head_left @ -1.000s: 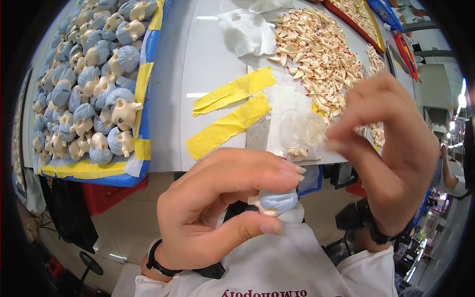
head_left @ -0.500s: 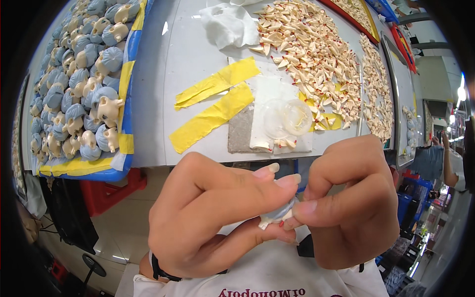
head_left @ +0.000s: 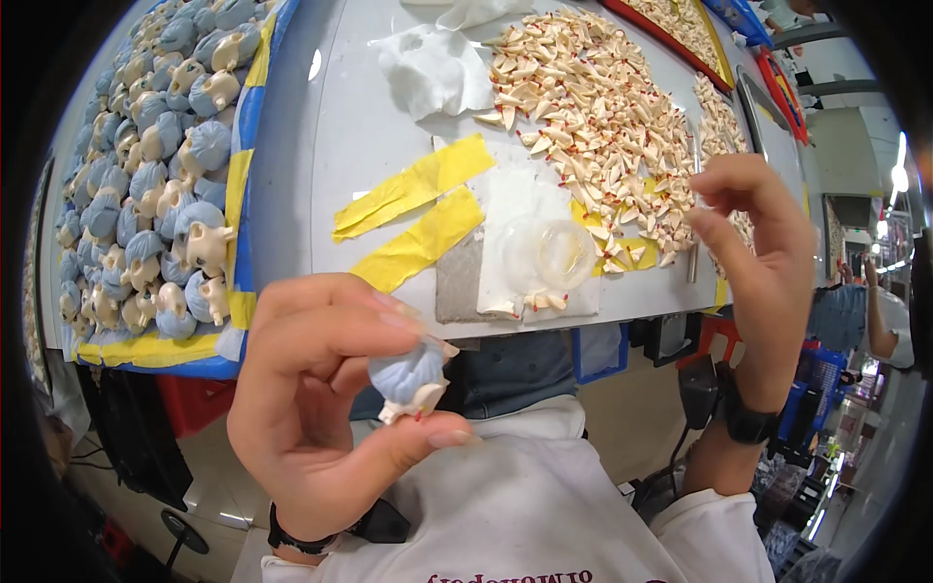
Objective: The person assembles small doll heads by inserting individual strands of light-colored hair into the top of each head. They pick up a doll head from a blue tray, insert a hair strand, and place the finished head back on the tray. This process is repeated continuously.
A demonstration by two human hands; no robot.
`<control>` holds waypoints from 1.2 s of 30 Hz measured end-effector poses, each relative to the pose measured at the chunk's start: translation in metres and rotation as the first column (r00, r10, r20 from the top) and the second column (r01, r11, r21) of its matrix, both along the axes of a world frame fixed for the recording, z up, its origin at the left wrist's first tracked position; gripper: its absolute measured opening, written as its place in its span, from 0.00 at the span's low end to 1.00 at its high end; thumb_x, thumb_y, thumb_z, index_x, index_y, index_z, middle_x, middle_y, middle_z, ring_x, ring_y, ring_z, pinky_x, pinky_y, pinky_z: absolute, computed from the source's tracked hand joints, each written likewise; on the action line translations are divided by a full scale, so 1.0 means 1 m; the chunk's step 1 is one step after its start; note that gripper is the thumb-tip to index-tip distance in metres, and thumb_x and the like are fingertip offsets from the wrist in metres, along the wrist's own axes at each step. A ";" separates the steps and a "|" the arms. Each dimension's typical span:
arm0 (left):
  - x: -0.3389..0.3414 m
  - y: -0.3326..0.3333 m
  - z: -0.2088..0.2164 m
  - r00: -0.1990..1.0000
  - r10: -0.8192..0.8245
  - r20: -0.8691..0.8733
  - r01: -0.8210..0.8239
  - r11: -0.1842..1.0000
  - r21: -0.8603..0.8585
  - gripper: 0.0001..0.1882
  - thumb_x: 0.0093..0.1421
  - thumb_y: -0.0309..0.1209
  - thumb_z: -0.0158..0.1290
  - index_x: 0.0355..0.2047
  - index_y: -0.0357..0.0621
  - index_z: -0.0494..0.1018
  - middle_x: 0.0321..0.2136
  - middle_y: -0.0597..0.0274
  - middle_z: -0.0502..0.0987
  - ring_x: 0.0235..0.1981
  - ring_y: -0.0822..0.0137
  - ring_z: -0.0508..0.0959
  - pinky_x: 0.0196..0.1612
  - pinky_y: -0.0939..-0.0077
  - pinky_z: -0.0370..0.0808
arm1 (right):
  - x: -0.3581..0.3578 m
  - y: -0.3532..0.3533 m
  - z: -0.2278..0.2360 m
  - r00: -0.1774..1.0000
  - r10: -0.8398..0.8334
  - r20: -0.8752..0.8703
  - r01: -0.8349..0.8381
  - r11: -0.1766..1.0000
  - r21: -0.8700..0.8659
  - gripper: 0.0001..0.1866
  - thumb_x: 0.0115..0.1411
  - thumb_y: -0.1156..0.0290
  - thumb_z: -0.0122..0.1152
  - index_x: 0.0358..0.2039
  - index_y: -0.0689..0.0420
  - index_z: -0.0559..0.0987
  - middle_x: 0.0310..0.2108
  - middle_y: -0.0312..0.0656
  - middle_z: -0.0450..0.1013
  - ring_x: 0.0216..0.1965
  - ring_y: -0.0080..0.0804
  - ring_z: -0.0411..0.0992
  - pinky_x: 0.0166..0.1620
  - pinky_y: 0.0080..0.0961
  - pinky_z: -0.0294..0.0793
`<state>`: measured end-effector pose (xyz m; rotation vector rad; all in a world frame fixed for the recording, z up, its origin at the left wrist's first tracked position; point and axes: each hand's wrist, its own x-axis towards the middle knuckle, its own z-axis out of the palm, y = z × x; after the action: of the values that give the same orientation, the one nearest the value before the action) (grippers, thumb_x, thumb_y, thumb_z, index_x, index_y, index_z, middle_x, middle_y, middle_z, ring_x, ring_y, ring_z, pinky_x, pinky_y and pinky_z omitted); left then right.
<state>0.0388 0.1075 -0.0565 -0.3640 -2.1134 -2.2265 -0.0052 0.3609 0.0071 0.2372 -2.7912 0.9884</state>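
Observation:
My left hand [head_left: 311, 389] is closed round a small figurine head [head_left: 408, 374] with pale blue moulded hair and a cream face part. A speck of red shows on the head's lower side, near my thumb. My right hand [head_left: 753, 223] is raised over the right edge of a pile of small cream pointed pieces with red tips [head_left: 607, 117]. Its thumb and forefinger are apart, and nothing shows between them. Beside those fingertips a thin metal rod [head_left: 692, 264] lies on the table.
A blue tray with yellow tape [head_left: 243, 194] at left holds many similar heads. Yellow tape strips [head_left: 418, 238], a clear round dish [head_left: 564, 255], a grey pad [head_left: 457, 287] and a white cloth [head_left: 432, 70] lie mid-table. A red-edged tray [head_left: 671, 44] stands far right.
My hands have parted. The left has moved left with the figurine head, turning it into fuller view. My right hand has let go of it and moved up and right to the pile.

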 end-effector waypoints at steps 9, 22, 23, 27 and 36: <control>-0.005 0.005 -0.001 0.997 -0.073 0.002 0.073 0.997 0.018 0.27 0.41 0.28 0.65 0.39 0.38 0.63 0.36 0.55 0.63 0.30 0.66 0.74 0.28 0.83 0.72 | -0.012 0.000 -0.019 0.991 0.134 0.030 -0.137 0.950 0.281 0.06 0.43 0.84 0.54 0.24 0.61 0.71 0.24 0.45 0.67 0.27 0.41 0.68 0.30 0.29 0.65; -0.004 0.010 0.000 0.999 -0.047 0.027 0.041 0.980 0.197 0.26 0.42 0.27 0.64 0.39 0.38 0.63 0.36 0.55 0.64 0.31 0.65 0.74 0.28 0.82 0.73 | -0.009 0.008 -0.004 0.990 -0.107 -0.088 0.079 0.957 -0.278 0.06 0.51 0.81 0.56 0.31 0.64 0.73 0.30 0.36 0.70 0.32 0.19 0.66 0.38 0.15 0.65; -0.003 0.010 0.000 0.999 -0.045 0.028 0.039 0.977 0.211 0.26 0.42 0.27 0.63 0.39 0.38 0.63 0.36 0.55 0.64 0.31 0.65 0.74 0.29 0.81 0.73 | -0.005 0.004 0.000 0.990 -0.117 -0.077 0.089 0.949 -0.302 0.06 0.50 0.83 0.56 0.31 0.65 0.73 0.31 0.39 0.70 0.32 0.21 0.67 0.38 0.14 0.66; -0.015 -0.007 0.003 0.962 -0.187 -0.198 0.162 0.977 -0.136 0.26 0.42 0.27 0.63 0.38 0.39 0.62 0.36 0.54 0.65 0.34 0.63 0.74 0.30 0.80 0.74 | 0.010 0.000 0.008 0.999 0.036 -0.010 -0.037 0.929 -0.368 0.05 0.51 0.80 0.57 0.30 0.63 0.71 0.31 0.43 0.68 0.30 0.25 0.66 0.35 0.20 0.67; -0.007 -0.001 -0.004 0.963 -0.134 -0.235 0.149 0.988 0.049 0.20 0.43 0.29 0.64 0.33 0.44 0.64 0.37 0.52 0.65 0.35 0.61 0.74 0.33 0.79 0.74 | 0.009 -0.044 -0.009 0.984 0.151 -0.097 -0.175 0.932 -0.318 0.10 0.44 0.90 0.57 0.28 0.64 0.72 0.30 0.43 0.69 0.32 0.27 0.68 0.37 0.19 0.68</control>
<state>0.0321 0.1066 -0.0605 -0.7535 -1.9447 -2.1949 0.0039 0.3170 -0.0021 0.4527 -2.5245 1.4294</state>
